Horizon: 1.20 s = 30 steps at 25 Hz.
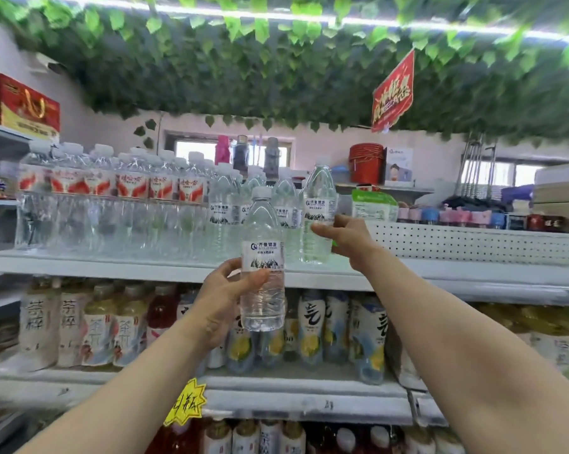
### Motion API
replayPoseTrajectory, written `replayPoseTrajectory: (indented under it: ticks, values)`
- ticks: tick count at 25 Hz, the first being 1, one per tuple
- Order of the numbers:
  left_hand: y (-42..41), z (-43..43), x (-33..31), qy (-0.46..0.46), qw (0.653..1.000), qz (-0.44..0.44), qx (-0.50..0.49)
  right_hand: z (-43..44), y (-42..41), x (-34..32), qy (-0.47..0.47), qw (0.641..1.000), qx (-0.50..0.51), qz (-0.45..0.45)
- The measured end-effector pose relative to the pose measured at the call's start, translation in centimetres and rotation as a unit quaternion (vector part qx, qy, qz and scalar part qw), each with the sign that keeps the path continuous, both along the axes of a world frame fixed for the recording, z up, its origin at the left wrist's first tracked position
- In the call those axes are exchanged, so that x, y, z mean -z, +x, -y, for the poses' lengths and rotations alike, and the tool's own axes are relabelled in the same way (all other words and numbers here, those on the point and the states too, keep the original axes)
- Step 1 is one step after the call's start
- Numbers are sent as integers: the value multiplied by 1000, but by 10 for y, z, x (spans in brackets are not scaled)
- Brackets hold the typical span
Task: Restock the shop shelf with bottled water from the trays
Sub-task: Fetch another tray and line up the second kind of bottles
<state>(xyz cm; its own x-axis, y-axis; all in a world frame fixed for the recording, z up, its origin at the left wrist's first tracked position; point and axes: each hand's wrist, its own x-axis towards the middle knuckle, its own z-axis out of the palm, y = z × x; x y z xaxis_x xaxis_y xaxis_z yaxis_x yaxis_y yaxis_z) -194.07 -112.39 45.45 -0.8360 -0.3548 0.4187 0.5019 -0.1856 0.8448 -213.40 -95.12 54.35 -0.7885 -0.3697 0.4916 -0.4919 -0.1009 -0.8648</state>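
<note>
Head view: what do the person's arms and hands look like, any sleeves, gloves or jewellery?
The left forearm and right forearm are bare as far as the frame shows, with no sleeve in view. The left hand and right hand are ungloved; no ring, watch, bracelet or marking shows on either.

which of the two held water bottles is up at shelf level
The water bottle in the right hand, level with the shelved row; the other bottle, in the left hand, is lower.
</note>
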Motion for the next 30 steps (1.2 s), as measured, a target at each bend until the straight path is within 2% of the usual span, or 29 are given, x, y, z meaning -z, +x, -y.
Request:
replayPoseTrajectory:
  ticks: [4, 9, 15, 22, 30]
  values:
    - [-10, 16, -4, -16, 1000, -4, 14, 10, -13, 6, 19, 1000, 12, 9]
    - [-24, 17, -8, -6, 1000, -13, 22, 11, -30, 12, 22, 999, -21, 30]
    - [-44, -15, -9, 7, 1000, -7, 11, 17, -47, 12, 35, 998, -46, -6]
    - [-54, -42, -12, -13, 1000, -3, -10, 17, -61, 12, 37, 996, -76, -1]
    - [-62, -61, -14, -7, 999, 6, -40, 11, -74, 2, 96, 990, -103, -8]
